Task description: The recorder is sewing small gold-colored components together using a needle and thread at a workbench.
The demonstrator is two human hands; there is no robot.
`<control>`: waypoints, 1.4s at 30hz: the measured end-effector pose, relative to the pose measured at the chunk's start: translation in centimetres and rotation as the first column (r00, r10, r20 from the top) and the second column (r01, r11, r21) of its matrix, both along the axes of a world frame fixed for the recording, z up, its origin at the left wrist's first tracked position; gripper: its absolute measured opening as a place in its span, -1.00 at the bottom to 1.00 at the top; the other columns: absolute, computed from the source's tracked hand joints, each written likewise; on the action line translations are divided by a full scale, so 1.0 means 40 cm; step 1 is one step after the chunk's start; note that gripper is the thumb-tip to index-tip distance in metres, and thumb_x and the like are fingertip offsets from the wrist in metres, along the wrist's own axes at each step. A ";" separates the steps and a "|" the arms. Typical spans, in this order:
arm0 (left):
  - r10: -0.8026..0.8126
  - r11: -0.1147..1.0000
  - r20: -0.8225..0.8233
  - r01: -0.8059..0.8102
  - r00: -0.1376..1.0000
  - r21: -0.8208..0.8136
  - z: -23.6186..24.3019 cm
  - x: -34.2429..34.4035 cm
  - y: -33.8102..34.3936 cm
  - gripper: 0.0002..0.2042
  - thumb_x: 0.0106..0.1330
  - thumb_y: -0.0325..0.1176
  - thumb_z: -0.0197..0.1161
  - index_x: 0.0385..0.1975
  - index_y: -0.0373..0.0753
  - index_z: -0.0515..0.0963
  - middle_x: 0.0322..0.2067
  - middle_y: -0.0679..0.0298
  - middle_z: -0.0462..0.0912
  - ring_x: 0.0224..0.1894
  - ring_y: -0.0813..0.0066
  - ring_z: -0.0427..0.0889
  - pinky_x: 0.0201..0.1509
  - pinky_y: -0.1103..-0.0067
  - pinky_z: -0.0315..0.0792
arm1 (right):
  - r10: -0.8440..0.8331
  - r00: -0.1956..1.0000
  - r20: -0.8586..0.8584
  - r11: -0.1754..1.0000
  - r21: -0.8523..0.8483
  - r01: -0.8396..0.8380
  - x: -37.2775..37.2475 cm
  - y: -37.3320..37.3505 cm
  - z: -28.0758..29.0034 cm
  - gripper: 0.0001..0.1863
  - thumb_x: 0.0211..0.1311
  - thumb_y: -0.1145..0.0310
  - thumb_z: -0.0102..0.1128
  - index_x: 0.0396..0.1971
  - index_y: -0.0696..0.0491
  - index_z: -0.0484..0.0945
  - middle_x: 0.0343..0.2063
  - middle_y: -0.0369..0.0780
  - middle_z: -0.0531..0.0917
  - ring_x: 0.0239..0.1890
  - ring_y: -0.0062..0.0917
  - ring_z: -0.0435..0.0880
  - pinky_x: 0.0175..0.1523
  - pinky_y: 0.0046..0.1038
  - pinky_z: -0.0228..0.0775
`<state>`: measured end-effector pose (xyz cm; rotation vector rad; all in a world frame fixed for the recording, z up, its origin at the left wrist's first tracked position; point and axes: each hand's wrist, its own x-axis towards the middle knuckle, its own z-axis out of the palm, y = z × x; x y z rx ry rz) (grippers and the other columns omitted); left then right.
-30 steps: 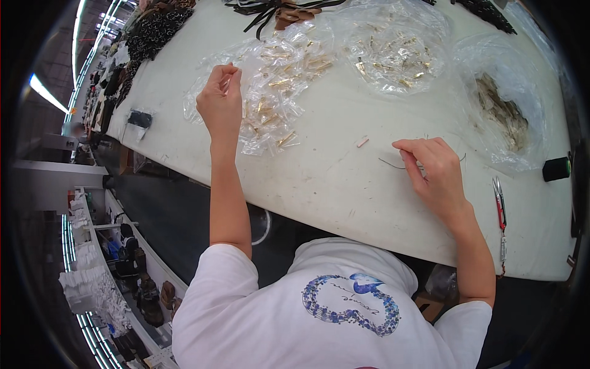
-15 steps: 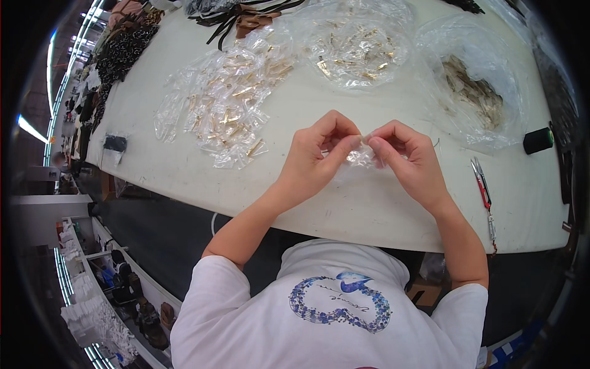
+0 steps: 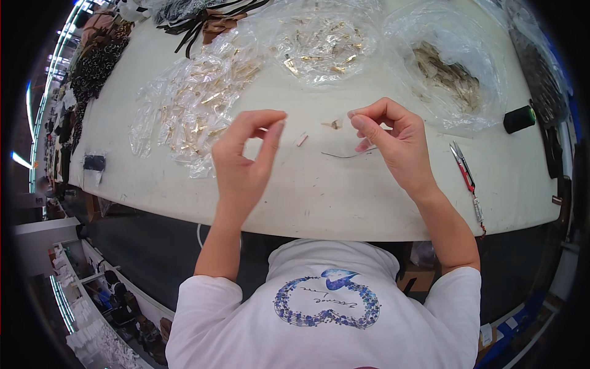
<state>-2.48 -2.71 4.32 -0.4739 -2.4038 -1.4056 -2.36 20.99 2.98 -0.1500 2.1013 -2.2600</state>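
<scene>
My left hand is pinched near the middle of the white table, beside a pile of clear packets with gold-coloured pieces. What its fingertips hold, if anything, is too small to make out. My right hand is closed at the thumb and forefinger on a small clear packet with a gold-coloured bit. Below and between my hands lie a short pale pinkish piece and a thin dark curved wire or thread.
Beyond my hands are a bag of gold pieces and a bag of beige pieces. Thread snips and a dark spool sit at right. Dark fabric, straps and a black packet lie left and back.
My left hand left the packet pile and met my right hand over crinkled clear plastic half a second ago. Now they are apart, the left further left. The camera view has shifted.
</scene>
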 end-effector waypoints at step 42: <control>-0.131 0.985 0.195 0.105 0.972 0.139 -0.053 0.049 0.123 -0.89 0.25 -0.62 0.24 -0.27 -0.38 0.64 -0.34 0.19 0.73 -0.30 0.47 0.75 -0.18 0.61 0.62 | 0.097 0.987 -0.131 0.972 0.228 -0.065 0.028 -0.038 -0.014 -0.88 0.19 0.53 0.21 -0.49 0.16 0.45 -0.56 -0.31 0.57 -0.49 -0.69 0.53 -0.32 -0.60 0.42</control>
